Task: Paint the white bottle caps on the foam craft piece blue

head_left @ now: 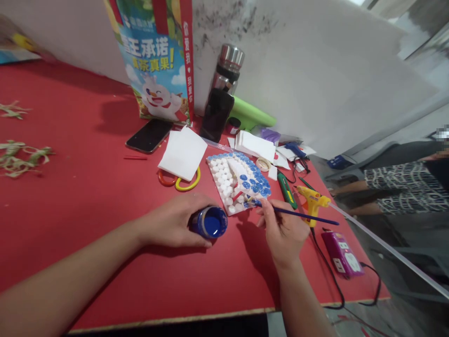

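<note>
My left hand (175, 221) is wrapped round a jar of blue paint (214, 222), its mouth tipped towards me. Between the fingers and thumb of my right hand (286, 231) is a paintbrush (305, 215) with a dark blue handle. Its bristles point left and sit at the lower edge of a craft panel (220, 174). White round pieces cover the panel's left side, while blue-painted ones run along its top and right. A smooth white shape lies across its middle. Whether the bristles touch the panel, I cannot tell.
Beyond the panel stand a phone (216, 112), a steel bottle (228, 70) and a printed bag (157, 65). White paper (183, 152) overlaps scissors (188, 183). On the right are a green cutter (286, 189), a yellow glue gun (311, 201) and a corded purple box (342, 253). Another person sits beyond.
</note>
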The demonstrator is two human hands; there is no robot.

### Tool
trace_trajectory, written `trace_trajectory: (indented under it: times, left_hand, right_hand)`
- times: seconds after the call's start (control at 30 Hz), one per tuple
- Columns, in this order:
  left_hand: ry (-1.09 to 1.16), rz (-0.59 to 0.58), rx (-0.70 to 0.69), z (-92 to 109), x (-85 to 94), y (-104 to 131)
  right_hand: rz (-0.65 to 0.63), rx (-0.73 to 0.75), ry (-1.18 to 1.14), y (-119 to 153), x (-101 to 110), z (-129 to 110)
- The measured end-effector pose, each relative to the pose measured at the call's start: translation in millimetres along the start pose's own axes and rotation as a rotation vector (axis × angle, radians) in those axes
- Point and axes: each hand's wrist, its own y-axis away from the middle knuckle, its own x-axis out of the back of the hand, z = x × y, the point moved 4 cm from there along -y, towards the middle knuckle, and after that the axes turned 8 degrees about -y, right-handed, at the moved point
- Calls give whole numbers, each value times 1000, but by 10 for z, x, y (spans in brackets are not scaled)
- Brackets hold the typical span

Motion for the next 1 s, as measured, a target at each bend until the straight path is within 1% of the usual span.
trace_trajectory:
  times: [0.37,0.57,0.8,0.87,1.0]
  left_hand:
    - [-12,2,6,14,15,-2]
    - [-12,-8,13,13,16,-3]
    - [-6,-12,-3,15,17,-6]
    - [3,-13,-10,14,15,-9]
    - [-20,-10,0,4,16,-6]
  right_hand:
    - [-19,64,13,-1,-16,-40]
    - [43,157,90,11,26,-65]
    - [60,224,47,73,95,-101]
    - [48,222,38,86,112,-92]
    - [-20,193,-28,95,116,-65]
